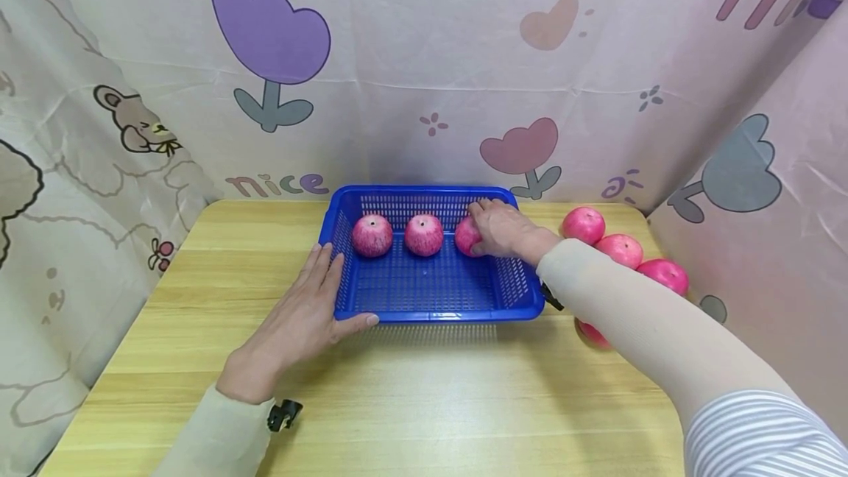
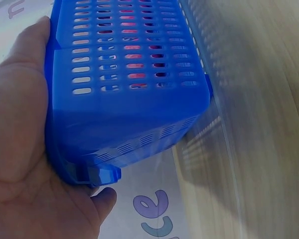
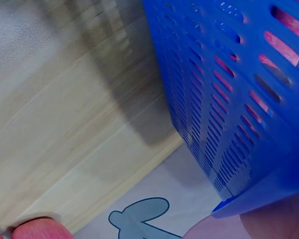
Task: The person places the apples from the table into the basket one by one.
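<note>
A blue plastic basket (image 1: 437,316) with slotted walls stands on the wooden table. Inside it, a pink-red apple (image 1: 372,235) sits at the left, with a second apple (image 1: 424,235) in the middle. My right hand (image 1: 503,230) reaches over the right rim and grips a third apple (image 1: 465,238) from above, partly covering it. At the left end, my left hand (image 1: 301,315) rests against the rim with its fingers straight and its thumb along the front edge. The left wrist view shows the palm beside the basket's wall (image 2: 124,107).
Several more apples (image 1: 620,249) lie on the table right of the basket, some partly behind my right forearm. A printed cloth (image 1: 411,43) hangs along the table's back edge and both sides. Bare wooden tabletop (image 1: 450,396) lies in front of the basket.
</note>
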A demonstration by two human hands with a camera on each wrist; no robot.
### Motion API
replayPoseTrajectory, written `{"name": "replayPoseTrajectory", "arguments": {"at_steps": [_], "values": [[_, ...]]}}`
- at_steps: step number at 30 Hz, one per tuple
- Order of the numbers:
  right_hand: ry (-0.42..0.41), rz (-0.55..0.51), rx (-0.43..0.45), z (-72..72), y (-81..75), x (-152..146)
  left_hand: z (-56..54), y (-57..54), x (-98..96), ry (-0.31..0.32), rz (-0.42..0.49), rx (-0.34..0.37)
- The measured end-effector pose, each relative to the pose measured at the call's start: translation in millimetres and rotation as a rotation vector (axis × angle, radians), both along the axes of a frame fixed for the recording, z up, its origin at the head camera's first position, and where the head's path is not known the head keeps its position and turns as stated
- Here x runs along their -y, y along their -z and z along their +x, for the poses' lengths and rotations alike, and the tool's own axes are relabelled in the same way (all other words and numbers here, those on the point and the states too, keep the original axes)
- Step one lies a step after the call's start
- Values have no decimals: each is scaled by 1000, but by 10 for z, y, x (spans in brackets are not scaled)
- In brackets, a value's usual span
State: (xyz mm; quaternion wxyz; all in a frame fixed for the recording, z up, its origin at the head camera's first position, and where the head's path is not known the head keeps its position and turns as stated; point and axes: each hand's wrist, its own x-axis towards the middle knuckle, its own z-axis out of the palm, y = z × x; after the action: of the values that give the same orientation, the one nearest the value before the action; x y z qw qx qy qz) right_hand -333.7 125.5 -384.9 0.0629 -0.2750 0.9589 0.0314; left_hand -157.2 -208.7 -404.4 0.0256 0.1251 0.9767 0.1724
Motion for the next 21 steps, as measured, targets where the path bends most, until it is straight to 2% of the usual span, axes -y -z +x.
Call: {"name": "replayPoseTrajectory", "arguments": {"at_steps": [8,15,21], "values": [[1,-59,30,26,-35,-48,-7,-6,-2,4,-6,7],[-61,-134,-33,94,-143,-98,-10,-10,9,6,-4,2],[-40,-228,-60,154,-276,-163,-13,-13,-2,1,-9,15]]}}
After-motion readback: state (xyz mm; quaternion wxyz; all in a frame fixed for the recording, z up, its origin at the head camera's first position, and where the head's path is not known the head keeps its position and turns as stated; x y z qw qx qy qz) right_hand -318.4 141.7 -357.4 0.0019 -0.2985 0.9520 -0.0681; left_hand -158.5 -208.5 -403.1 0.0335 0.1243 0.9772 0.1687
